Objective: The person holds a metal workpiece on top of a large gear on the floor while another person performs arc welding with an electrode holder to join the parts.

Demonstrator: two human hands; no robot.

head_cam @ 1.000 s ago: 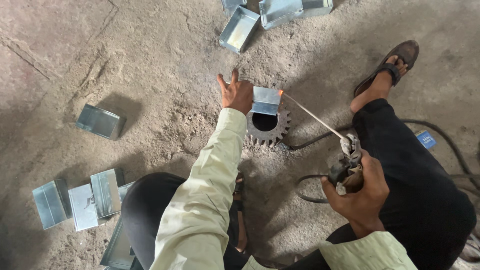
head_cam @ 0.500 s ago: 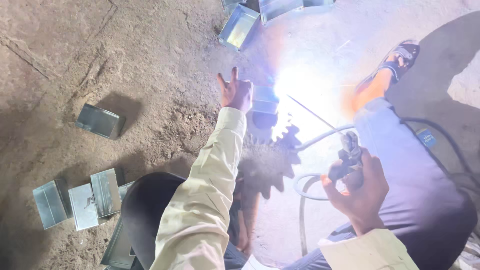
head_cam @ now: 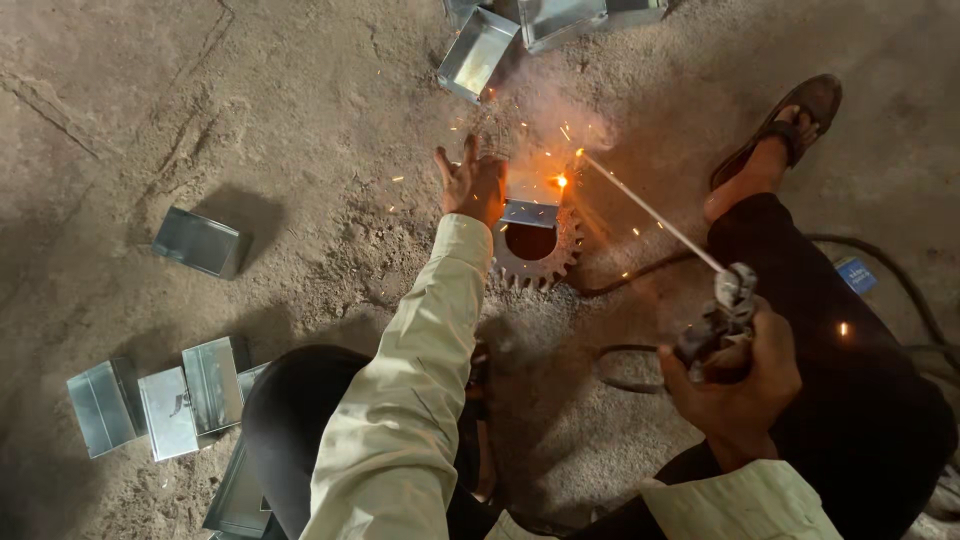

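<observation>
Orange sparks fly where the welding rod (head_cam: 645,208) meets the metal box (head_cam: 529,201) on the gear (head_cam: 535,262); left hand (head_cam: 473,186) spread, steadying it; right hand (head_cam: 733,385) clenched round the electrode holder (head_cam: 717,322).

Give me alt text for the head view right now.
The right hand holds an electrode holder whose rod sparks against a small metal box on a toothed gear; the left hand steadies the box. More metal boxes lie on the floor.

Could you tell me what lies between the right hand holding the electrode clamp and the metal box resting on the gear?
In the head view, only the thin welding rod spans from the right hand to the small metal box, above bare floor and scattered sparks.
</observation>
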